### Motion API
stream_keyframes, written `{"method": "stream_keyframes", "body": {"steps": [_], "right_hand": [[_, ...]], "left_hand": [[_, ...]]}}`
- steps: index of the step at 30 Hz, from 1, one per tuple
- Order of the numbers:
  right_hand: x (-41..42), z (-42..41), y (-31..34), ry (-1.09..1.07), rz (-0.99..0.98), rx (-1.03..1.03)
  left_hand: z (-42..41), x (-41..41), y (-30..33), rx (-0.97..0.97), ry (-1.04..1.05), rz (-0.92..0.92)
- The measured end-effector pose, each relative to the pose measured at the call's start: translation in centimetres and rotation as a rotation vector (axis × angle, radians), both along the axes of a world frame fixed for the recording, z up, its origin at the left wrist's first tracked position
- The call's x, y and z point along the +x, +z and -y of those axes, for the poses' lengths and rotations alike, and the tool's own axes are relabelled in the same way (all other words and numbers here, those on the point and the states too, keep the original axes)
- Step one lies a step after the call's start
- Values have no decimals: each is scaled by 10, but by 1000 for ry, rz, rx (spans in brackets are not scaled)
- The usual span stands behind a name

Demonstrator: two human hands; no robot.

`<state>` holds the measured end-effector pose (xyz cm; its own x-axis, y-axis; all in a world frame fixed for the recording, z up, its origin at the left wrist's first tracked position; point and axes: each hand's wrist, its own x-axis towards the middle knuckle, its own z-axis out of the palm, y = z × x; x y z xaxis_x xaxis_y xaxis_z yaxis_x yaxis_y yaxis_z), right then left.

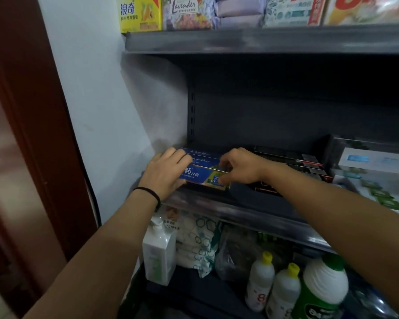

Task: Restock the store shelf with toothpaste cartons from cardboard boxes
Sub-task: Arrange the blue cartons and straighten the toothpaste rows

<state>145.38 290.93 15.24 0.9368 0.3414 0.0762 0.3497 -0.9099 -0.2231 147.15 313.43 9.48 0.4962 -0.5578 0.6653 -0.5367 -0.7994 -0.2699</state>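
A stack of blue toothpaste cartons [203, 168] is seen at the left end of the middle shelf [251, 212], against the white wall. The stack's left end is covered by the left hand [165, 172], laid flat with fingers fairly straight. The front carton's right end is pinched by the right hand [236, 168], fingers curled. Just right of the stack, dark cartons [293, 165] are lined up, partly hidden behind the right forearm. Below the stack, white bottles [260, 282] are blurred.
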Motion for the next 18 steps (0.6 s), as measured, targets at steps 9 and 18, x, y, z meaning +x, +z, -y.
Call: {"method": "stream_keyframes", "body": {"steps": [9,18], "right_hand": [[-4,14,2,-42,99,40],[2,17,-21,-63,106,-35]], "left_hand": [[-28,19,21,-192,7,-389],[-18,35,9,-131,55,-489]]}}
